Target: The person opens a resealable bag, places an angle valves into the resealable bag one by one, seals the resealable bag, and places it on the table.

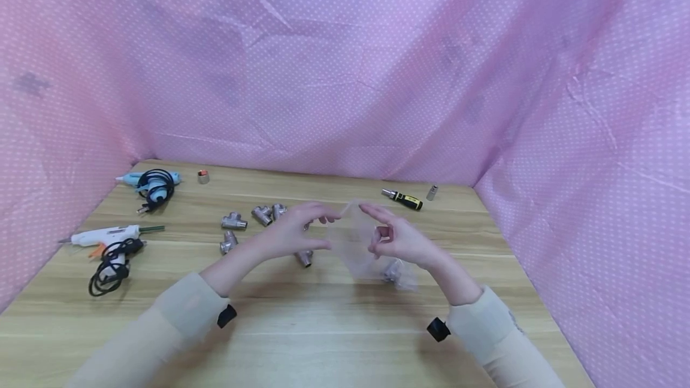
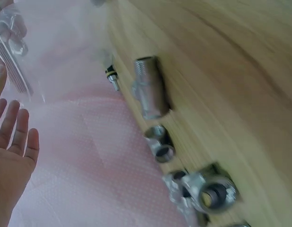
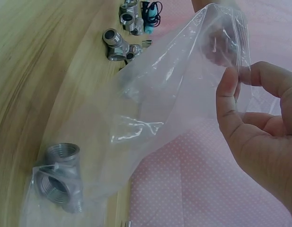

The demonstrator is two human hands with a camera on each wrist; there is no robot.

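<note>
Pinching bag (image 3: 176,97): right grip (image 3: 261,120) | left grip (image 1: 293,232): spread | bagged fitting (image 3: 65,169) visibly threaded: right wrist view only

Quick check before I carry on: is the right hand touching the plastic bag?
Touching. The right wrist view shows it plainly: the right hand pinches the plastic bag at its edge, between thumb and finger.

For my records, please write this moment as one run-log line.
right hand: pinches bag | left hand: beside bag, contact unclear | fittings: several on table | screwdriver: beyond right hand
</note>
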